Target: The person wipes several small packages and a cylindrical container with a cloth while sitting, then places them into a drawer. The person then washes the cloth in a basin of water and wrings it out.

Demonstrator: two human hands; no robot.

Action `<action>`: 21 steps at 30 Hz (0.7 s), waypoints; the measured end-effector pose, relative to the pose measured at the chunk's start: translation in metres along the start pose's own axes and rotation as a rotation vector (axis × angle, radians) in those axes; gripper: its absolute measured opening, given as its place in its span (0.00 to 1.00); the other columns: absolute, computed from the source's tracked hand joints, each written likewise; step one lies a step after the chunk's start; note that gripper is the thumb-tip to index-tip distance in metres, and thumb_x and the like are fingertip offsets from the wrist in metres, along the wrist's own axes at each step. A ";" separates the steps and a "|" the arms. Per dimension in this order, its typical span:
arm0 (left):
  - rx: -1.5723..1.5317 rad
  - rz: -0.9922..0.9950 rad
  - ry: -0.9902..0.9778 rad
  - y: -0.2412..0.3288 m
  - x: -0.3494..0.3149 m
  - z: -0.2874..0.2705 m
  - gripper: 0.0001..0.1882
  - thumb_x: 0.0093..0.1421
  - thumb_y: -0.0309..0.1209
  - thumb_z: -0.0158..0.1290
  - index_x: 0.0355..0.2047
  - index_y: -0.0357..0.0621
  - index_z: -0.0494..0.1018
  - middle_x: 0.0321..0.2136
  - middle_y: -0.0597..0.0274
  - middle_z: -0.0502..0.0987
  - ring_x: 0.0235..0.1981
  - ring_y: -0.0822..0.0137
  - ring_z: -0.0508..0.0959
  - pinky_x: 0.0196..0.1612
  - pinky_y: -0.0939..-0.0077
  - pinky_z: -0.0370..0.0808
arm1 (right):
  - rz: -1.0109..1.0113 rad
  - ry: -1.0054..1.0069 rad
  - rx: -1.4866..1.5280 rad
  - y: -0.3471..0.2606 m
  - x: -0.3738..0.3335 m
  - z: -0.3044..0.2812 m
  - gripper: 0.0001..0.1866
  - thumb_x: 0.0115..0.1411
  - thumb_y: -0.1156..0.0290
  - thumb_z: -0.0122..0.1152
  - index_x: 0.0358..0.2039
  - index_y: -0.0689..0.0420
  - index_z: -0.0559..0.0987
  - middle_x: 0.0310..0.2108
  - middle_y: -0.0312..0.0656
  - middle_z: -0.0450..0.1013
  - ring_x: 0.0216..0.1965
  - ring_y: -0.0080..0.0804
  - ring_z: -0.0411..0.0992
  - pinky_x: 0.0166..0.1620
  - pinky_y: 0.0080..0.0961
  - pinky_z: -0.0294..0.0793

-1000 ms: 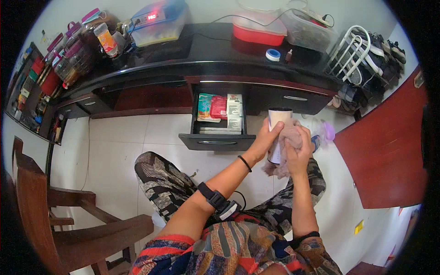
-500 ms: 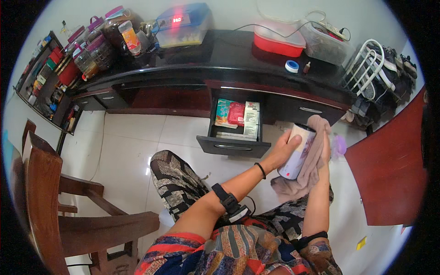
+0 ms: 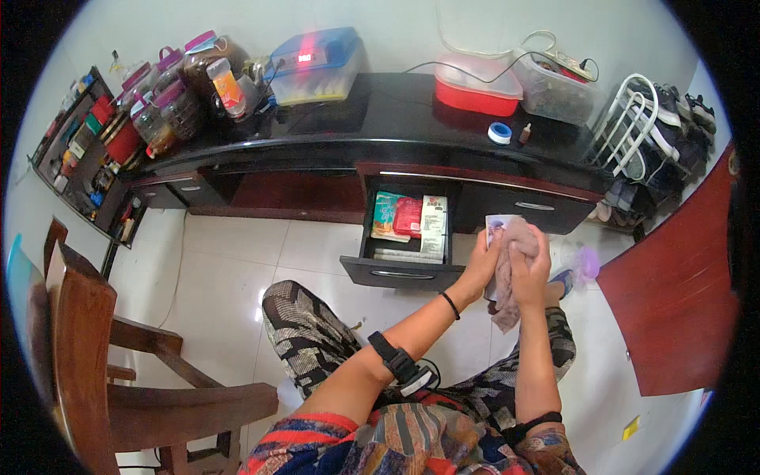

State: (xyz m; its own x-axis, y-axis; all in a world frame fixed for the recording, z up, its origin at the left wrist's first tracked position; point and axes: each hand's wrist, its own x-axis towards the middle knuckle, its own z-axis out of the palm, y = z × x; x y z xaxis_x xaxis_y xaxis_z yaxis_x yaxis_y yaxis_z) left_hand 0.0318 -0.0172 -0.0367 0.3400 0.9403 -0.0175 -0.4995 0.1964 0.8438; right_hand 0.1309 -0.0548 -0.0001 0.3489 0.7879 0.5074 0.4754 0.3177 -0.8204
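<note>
My left hand [image 3: 480, 264] is closed round the side of a light-coloured cylindrical canister [image 3: 496, 222], in front of and to the right of the open drawer. Most of the canister is hidden behind my hands and a crumpled brownish-pink cloth [image 3: 504, 315]. My right hand [image 3: 533, 267] grips the cloth and presses it against the canister, thumb on top. The dark drawer [image 3: 389, 275] stands pulled out to the left of my hands. Inside it lie a teal packet [image 3: 385, 214], a red packet [image 3: 408, 217] and a pale printed packet [image 3: 433, 225].
Along the black counter [image 3: 396, 107] stand lidded jars [image 3: 180, 111], a blue-lidded box [image 3: 317, 79], a red tub [image 3: 475, 96] and a tape roll [image 3: 499, 132]. A shoe rack [image 3: 633, 127] is at the right, near a red-brown panel [image 3: 673, 293]. A wooden chair [image 3: 182, 412] stands left.
The canister has been turned and drawn slightly left. My right hand has come round over it with the cloth, which now covers most of it. The view has shifted a little.
</note>
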 end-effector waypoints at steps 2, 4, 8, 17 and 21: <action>-0.044 -0.025 -0.006 -0.001 -0.003 0.003 0.25 0.66 0.47 0.44 0.54 0.41 0.61 0.48 0.61 0.68 0.49 0.71 0.66 0.53 0.76 0.63 | 0.091 -0.074 0.091 -0.002 0.017 -0.003 0.19 0.55 0.70 0.60 0.47 0.61 0.71 0.40 0.41 0.72 0.45 0.31 0.69 0.52 0.26 0.65; -0.007 -0.007 -0.024 0.001 -0.010 0.005 0.25 0.65 0.47 0.46 0.54 0.42 0.62 0.47 0.62 0.69 0.49 0.72 0.66 0.53 0.76 0.63 | 0.244 -0.119 0.278 -0.002 0.040 -0.009 0.18 0.58 0.64 0.58 0.44 0.61 0.73 0.41 0.41 0.72 0.43 0.28 0.69 0.51 0.26 0.66; 0.082 0.218 -0.137 0.015 -0.001 0.000 0.22 0.62 0.46 0.50 0.50 0.46 0.66 0.40 0.66 0.72 0.41 0.73 0.71 0.47 0.76 0.69 | 0.724 -0.028 0.524 -0.001 0.040 -0.011 0.25 0.60 0.53 0.54 0.51 0.59 0.69 0.44 0.44 0.71 0.46 0.32 0.70 0.46 0.28 0.73; 0.028 0.028 0.015 0.027 0.033 -0.034 0.22 0.65 0.47 0.41 0.44 0.41 0.70 0.35 0.61 0.76 0.34 0.70 0.77 0.39 0.75 0.75 | -0.070 0.049 0.173 -0.023 -0.026 0.006 0.16 0.51 0.72 0.59 0.41 0.62 0.72 0.42 0.46 0.69 0.44 0.36 0.69 0.49 0.28 0.68; -0.062 -0.171 -0.142 0.034 0.024 -0.032 0.17 0.66 0.41 0.40 0.42 0.41 0.70 0.37 0.61 0.75 0.37 0.71 0.74 0.43 0.74 0.73 | -0.279 0.007 -0.200 -0.037 -0.013 0.001 0.22 0.42 0.75 0.61 0.41 0.61 0.72 0.42 0.51 0.67 0.45 0.47 0.68 0.48 0.34 0.68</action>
State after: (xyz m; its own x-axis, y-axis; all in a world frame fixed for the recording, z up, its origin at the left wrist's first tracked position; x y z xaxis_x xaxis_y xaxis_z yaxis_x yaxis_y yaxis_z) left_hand -0.0025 0.0206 -0.0255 0.5310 0.8438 -0.0782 -0.4713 0.3708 0.8003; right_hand 0.1081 -0.0766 0.0233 0.1884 0.6812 0.7075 0.7023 0.4101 -0.5819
